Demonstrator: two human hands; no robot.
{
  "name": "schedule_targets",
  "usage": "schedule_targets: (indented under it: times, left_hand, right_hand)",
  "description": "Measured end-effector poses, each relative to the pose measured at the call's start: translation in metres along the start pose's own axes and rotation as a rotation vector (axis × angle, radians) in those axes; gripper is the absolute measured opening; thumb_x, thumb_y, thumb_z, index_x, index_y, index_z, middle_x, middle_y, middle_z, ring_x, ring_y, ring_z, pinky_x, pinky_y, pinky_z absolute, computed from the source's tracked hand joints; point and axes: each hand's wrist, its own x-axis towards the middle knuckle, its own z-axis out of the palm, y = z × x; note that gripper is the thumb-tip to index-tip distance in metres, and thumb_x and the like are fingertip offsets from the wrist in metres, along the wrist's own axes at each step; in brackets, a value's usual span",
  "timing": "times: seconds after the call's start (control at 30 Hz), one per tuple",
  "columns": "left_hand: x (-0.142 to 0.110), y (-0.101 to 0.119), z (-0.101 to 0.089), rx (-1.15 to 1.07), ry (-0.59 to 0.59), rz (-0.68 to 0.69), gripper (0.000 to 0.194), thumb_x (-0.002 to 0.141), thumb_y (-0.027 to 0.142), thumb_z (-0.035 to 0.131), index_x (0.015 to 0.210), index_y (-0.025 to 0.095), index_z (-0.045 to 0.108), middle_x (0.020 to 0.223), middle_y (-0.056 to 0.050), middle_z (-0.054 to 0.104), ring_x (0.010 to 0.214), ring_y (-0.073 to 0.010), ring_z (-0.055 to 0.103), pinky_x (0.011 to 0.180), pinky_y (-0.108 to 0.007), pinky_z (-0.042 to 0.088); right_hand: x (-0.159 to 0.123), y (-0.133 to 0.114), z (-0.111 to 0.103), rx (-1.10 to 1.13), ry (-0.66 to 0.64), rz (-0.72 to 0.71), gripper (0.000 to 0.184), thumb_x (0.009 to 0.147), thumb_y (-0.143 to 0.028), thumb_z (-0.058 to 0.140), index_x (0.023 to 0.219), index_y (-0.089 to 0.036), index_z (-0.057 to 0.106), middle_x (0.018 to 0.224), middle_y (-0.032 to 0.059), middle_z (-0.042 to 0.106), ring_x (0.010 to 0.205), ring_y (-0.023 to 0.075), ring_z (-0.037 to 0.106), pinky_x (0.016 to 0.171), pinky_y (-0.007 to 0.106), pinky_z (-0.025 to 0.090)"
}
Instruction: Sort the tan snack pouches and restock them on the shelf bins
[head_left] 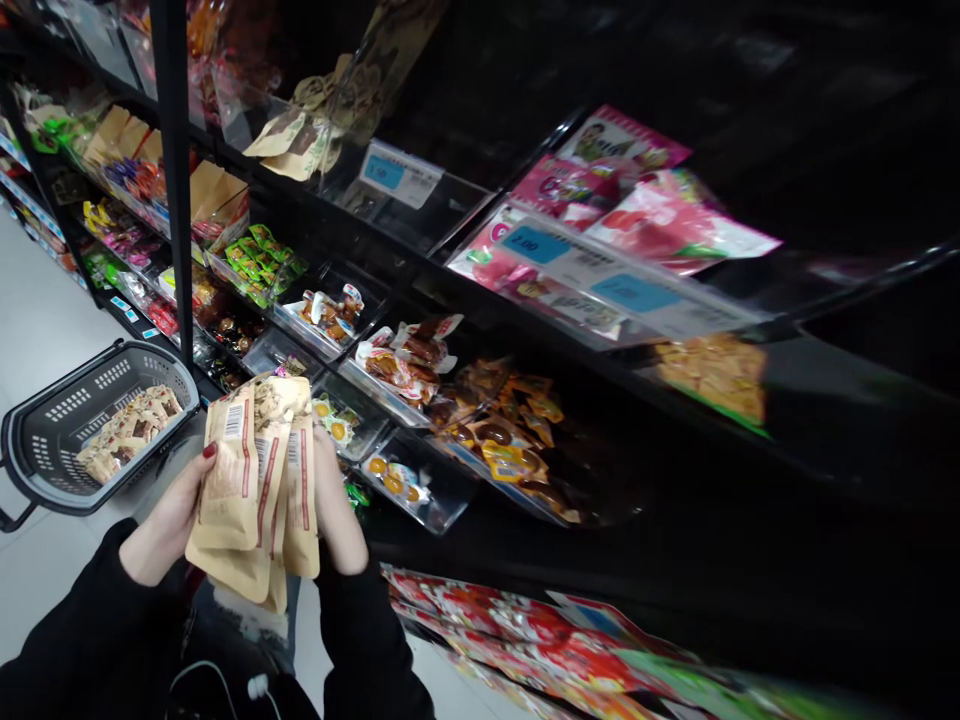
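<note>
Black shelves flank grey basket w/ pkts; L hand clasps tan pouches, R hand's grip hidden, can't tell.

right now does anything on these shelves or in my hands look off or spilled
Nothing looks spilled, and the held packets look intact. Mildly askew: the rightmost pink packet sits slanted behind the price labels, one corner jutting past the others.

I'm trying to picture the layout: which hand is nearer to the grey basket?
Left. The left hand holds the tan packets on the side toward the basket; the right hand is at their opposite side, farther away.
</note>
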Motion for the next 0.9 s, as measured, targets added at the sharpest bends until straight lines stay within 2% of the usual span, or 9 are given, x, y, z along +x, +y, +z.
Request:
schedule_targets:
  times: [0.07, 0.13, 0.2, 0.3, 0.4, 0.47, 0.57, 0.7, 0.9]
  left_hand:
    - [-0.002, 0.003, 0.003, 0.038, -0.011, 0.074, 0.030, 0.071, 0.032, 0.074, 0.094, 0.013, 0.071, 0.090, -0.011, 0.076, 0.101, -0.0327, 0.068, 0.090, -0.042, 0.054]
    - [-0.002, 0.005, 0.007, 0.109, -0.015, 0.221, 0.035, 0.070, 0.036, 0.076, 0.095, 0.013, 0.071, 0.092, -0.010, 0.076, 0.100, -0.0324, 0.068, 0.089, -0.040, 0.054]
    - [-0.002, 0.004, 0.010, 0.195, -0.008, 0.350, 0.038, 0.068, 0.039, 0.078, 0.095, 0.012, 0.071, 0.092, -0.011, 0.076, 0.098, -0.0328, 0.068, 0.086, -0.039, 0.054]
    - [0.000, 0.000, 0.014, 0.275, 0.030, 0.441, 0.043, 0.066, 0.043, 0.079, 0.093, 0.011, 0.071, 0.091, -0.012, 0.076, 0.094, -0.0334, 0.069, 0.082, -0.039, 0.055]
    - [0.001, -0.003, 0.018, 0.281, 0.054, 0.468, 0.048, 0.063, 0.047, 0.080, 0.093, 0.011, 0.070, 0.092, -0.012, 0.076, 0.094, -0.0329, 0.069, 0.083, -0.039, 0.055]
    - [0.001, -0.003, 0.019, 0.253, 0.046, 0.463, 0.053, 0.062, 0.052, 0.079, 0.095, 0.012, 0.070, 0.093, -0.013, 0.076, 0.096, -0.0326, 0.069, 0.084, -0.039, 0.054]
    - [0.001, 0.000, 0.019, 0.211, 0.010, 0.448, 0.056, 0.065, 0.057, 0.074, 0.099, 0.012, 0.070, 0.096, -0.014, 0.075, 0.098, -0.0320, 0.068, 0.086, -0.039, 0.054]
    - [0.004, 0.002, 0.014, 0.211, -0.004, 0.449, 0.048, 0.068, 0.047, 0.078, 0.102, 0.014, 0.069, 0.099, -0.012, 0.075, 0.095, -0.0293, 0.069, 0.086, -0.038, 0.054]
    - [0.010, 0.007, 0.006, 0.360, 0.043, 0.583, 0.040, 0.076, 0.046, 0.071, 0.104, 0.017, 0.070, 0.102, -0.008, 0.074, 0.090, -0.0241, 0.068, 0.080, -0.032, 0.053]
  right_hand:
    - [-0.006, -0.013, -0.012, -0.016, 0.077, 0.006, 0.018, 0.081, -0.036, 0.050, 0.081, -0.021, 0.060, 0.062, -0.0026, 0.054, 0.059, 0.0161, 0.051, 0.058, 0.029, 0.042]
    - [-0.019, -0.028, -0.017, -0.012, 0.175, -0.016, 0.023, 0.084, -0.041, 0.046, 0.087, -0.021, 0.058, 0.065, -0.0027, 0.051, 0.058, 0.0152, 0.049, 0.057, 0.028, 0.040]
    - [-0.034, -0.044, -0.012, -0.060, 0.100, -0.076, 0.024, 0.083, -0.043, 0.050, 0.091, -0.022, 0.059, 0.080, 0.0015, 0.056, 0.073, 0.0176, 0.054, 0.068, 0.031, 0.044]
    - [-0.046, -0.057, 0.004, -0.232, -0.030, -0.027, 0.022, 0.073, -0.038, 0.063, 0.088, -0.022, 0.060, 0.093, 0.0040, 0.057, 0.086, 0.0208, 0.054, 0.079, 0.034, 0.042]
    - [-0.043, -0.052, 0.015, -0.240, -0.031, 0.035, 0.018, 0.074, -0.038, 0.060, 0.074, -0.021, 0.055, 0.082, 0.0012, 0.053, 0.079, 0.0193, 0.052, 0.075, 0.032, 0.039]
    - [-0.038, -0.044, 0.016, -0.184, -0.031, 0.032, 0.022, 0.077, -0.040, 0.056, 0.066, -0.021, 0.050, 0.075, -0.0009, 0.048, 0.074, 0.0175, 0.048, 0.071, 0.031, 0.036]
    - [-0.036, -0.035, 0.014, -0.039, 0.027, 0.083, 0.026, 0.080, -0.043, 0.053, 0.066, -0.022, 0.045, 0.067, -0.0041, 0.042, 0.065, 0.0143, 0.041, 0.064, 0.028, 0.033]
    - [-0.042, -0.033, 0.012, 0.164, 0.091, 0.152, 0.032, 0.079, -0.046, 0.057, 0.065, -0.022, 0.040, 0.062, -0.0069, 0.038, 0.059, 0.0115, 0.034, 0.058, 0.025, 0.029]
    - [-0.048, -0.029, 0.012, 0.383, 0.096, 0.240, 0.034, 0.076, -0.044, 0.062, 0.066, -0.022, 0.038, 0.060, -0.0083, 0.037, 0.056, 0.0095, 0.031, 0.056, 0.024, 0.027]
